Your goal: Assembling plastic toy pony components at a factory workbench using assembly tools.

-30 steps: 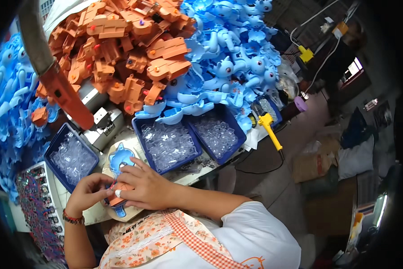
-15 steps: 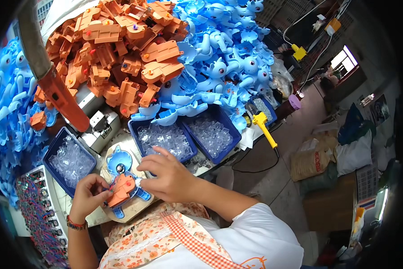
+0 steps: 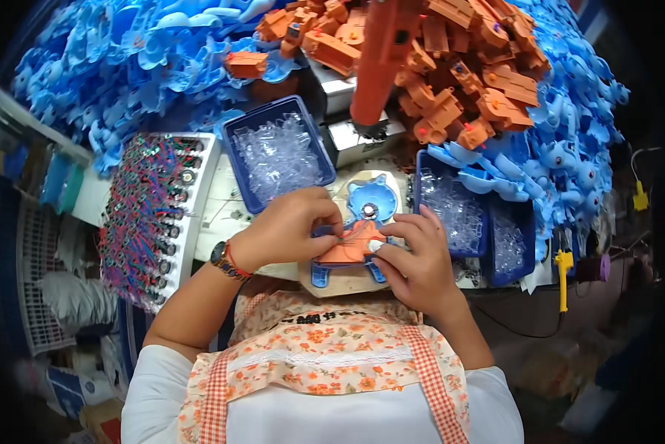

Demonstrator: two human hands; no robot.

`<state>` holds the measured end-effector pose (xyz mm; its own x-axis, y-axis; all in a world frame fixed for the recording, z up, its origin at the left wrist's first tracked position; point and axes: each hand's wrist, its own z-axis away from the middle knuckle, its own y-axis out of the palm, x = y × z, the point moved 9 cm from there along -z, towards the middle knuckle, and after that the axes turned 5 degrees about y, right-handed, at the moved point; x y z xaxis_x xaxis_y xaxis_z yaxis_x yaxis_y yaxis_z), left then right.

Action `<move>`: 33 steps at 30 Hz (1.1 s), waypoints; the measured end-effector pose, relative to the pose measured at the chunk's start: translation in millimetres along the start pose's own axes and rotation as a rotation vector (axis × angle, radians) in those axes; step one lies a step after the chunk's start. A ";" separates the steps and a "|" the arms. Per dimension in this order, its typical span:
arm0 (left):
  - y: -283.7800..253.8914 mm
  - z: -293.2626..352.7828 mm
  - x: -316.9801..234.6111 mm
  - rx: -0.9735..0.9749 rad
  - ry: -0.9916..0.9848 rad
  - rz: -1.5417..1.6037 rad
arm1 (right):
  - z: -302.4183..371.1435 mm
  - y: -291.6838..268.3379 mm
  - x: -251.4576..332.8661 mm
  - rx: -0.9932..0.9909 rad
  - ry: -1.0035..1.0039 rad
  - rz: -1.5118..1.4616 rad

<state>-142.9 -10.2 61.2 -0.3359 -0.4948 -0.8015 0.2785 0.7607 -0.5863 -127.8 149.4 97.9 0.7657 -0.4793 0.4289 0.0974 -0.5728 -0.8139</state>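
Observation:
In front of me a blue toy half-shell (image 3: 373, 198), with a rounded eared head and small feet, lies hollow side up on a pale board (image 3: 340, 287). An orange plastic box (image 3: 345, 252) sits in its body, with thin wires across its top. At the upper left of that box, my left hand (image 3: 292, 228) is closed in a pinch; the wires run by its fingertips, but what it grips is partly hidden. Bent fingers of my right hand (image 3: 421, 259) hold the box's right side. A white covering (image 3: 375, 245) shows at one of its fingertips.
Blue bins (image 3: 232, 140) of clear plastic pieces stand on both sides. A white tray (image 3: 206, 166) of wired parts is at left. Heaps of orange boxes (image 3: 510, 85) and blue shells (image 3: 162, 52) lie behind. An orange post (image 3: 381, 74) hangs overhead; a yellow-handled tool (image 3: 563, 277) is at right.
My view has swung left, bringing the tray of wired parts fully in. The left hand's pinch has shifted to the box's upper edge by the wires. The right hand stays at the box.

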 end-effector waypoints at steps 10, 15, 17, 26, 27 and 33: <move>-7.5 24.2 -14.9 -0.273 0.222 -0.141 | -0.8 23.2 21.0 0.012 -0.136 -0.001; -3.1 30.1 -32.6 -0.310 0.313 -0.332 | -1.7 11.6 -5.9 -0.029 -0.031 -0.029; -3.9 30.9 -31.8 -0.345 0.298 -0.311 | -11.2 1.9 -16.0 -0.084 -0.034 -0.014; -1.2 36.8 -36.5 -0.348 0.311 -0.450 | -55.1 29.2 -32.9 0.206 -0.053 -0.005; -0.7 37.0 -37.4 -0.352 0.310 -0.450 | -55.6 32.4 -33.4 0.244 -0.047 0.008; 5.7 40.4 -45.2 -0.339 0.362 -0.568 | -56.5 26.4 -32.4 0.193 -0.100 0.027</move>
<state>-89.8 -0.4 89.3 -0.6362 -0.7251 -0.2634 -0.2984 0.5462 -0.7827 -185.9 112.2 84.7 0.8282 -0.4189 0.3723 0.1880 -0.4181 -0.8887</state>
